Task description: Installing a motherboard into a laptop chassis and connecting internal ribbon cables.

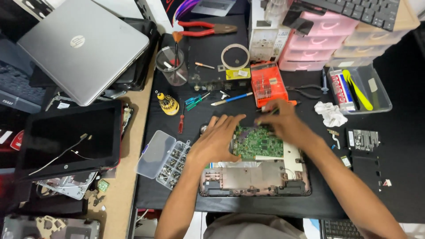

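Observation:
An opened laptop base [254,179] lies on a black mat, its green circuit board [259,144] exposed at the far half. My left hand [217,139] rests flat on the board's left edge, fingers spread and holding nothing. My right hand [285,124] sits at the board's far right corner, fingers curled around a thin tool that looks like a screwdriver [265,109]; the hand is blurred.
A clear screw box [164,159] lies open left of the base. An orange bit case [268,83], blue pen [231,99], small screwdrivers [195,101] and red pliers [206,29] lie beyond. Stacked laptops [82,46] stand left, pink drawers [316,44] and a tray [361,88] right.

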